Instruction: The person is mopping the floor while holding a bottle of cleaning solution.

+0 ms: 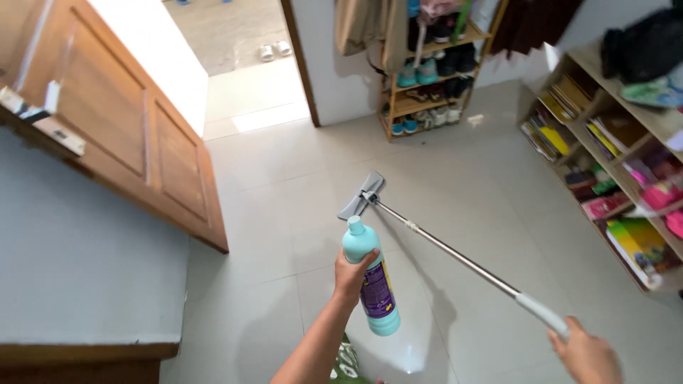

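Half of the right hand is cut off at lower right, gripping a metal flat mop; left hand clasps a turquoise plastic bottle with purple label at centre, upright, capped.

I count two hands of mine: my left hand and my right hand. One teal bottle with a purple label. One flat mop, one head, one long handle. One wooden door standing open. Two shelf units: one shoe rack by the doorway, one bookshelf on the right. One pair of pale sandals outside.
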